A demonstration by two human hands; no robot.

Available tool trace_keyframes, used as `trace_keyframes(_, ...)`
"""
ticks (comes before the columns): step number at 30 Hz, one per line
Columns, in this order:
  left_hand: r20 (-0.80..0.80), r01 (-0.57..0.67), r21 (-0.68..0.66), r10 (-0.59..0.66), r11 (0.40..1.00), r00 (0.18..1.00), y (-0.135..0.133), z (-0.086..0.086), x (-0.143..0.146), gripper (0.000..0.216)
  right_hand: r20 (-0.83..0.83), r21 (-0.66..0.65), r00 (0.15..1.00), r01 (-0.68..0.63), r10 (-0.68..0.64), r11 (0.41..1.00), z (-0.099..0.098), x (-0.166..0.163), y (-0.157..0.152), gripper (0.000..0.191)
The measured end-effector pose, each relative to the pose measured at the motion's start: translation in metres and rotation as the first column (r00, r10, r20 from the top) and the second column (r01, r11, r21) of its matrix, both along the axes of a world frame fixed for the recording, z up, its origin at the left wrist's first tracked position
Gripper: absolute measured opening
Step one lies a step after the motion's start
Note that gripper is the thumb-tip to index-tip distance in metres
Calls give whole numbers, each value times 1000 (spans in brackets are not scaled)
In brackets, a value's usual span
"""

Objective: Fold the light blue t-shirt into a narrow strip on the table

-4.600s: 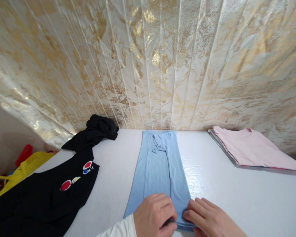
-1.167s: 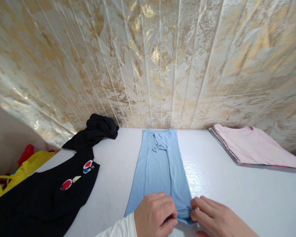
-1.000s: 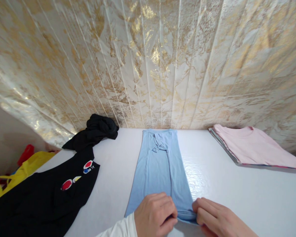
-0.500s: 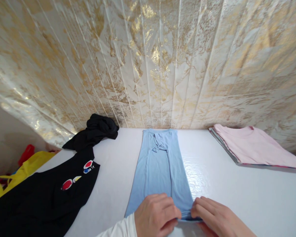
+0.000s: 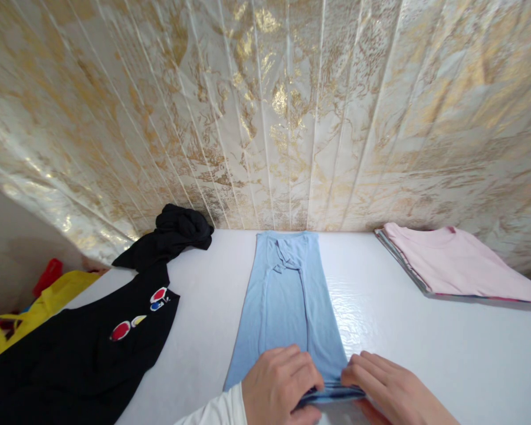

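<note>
A light blue shirt (image 5: 285, 295), folded lengthwise into a narrow strip, lies down the middle of the white table (image 5: 446, 354), its collar end at the wall. My left hand (image 5: 279, 383), in a white sleeve, pinches the strip's near hem, fingers curled over the cloth. My right hand (image 5: 392, 389) grips the same hem at its right corner, fingertips pressed on the fabric. The hem is bunched and slightly raised between the two hands.
A black garment (image 5: 92, 348) with red, blue and yellow patches spreads over the table's left, bunched up by the wall. A stack of folded clothes, pink shirt (image 5: 455, 260) on top, sits at the far right. Yellow and red items (image 5: 39, 295) lie off the left edge. Gold-patterned wall behind.
Both hands stay on the near hem; the hem has been gathered and lifted slightly, and my right hand has shifted a little along the edge. Everything else is unmoved.
</note>
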State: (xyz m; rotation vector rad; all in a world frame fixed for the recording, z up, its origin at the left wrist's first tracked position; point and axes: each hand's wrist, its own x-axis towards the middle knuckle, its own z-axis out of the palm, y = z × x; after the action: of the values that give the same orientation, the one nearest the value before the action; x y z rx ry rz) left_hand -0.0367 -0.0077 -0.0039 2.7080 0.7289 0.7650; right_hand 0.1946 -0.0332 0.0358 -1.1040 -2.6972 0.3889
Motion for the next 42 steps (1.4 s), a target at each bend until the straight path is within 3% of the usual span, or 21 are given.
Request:
trace_keyframes(12, -6, 44, -21, -44, 999, 999, -2, 12, -2, 16, 56, 71, 997, -57, 54, 996, -1, -1, 0, 17)
trace_keyframes(25, 22, 37, -30, -36, 999, 999, -2, 2, -1, 38, -55, 9, 996, -70, 71, 997, 8, 1, 2, 17)
trace_keyframes(37, 90, 31, -29, -28, 999, 996, -3, 9, -3, 12, -47, -1, 996, -75, 75, 997, 6, 1, 2, 19)
trace_keyframes(42, 14, 82, 40, -83, 996, 996, -4, 12, -5, 16, 4, 32, 994, -112, 112, 993, 6, -2, 1, 21)
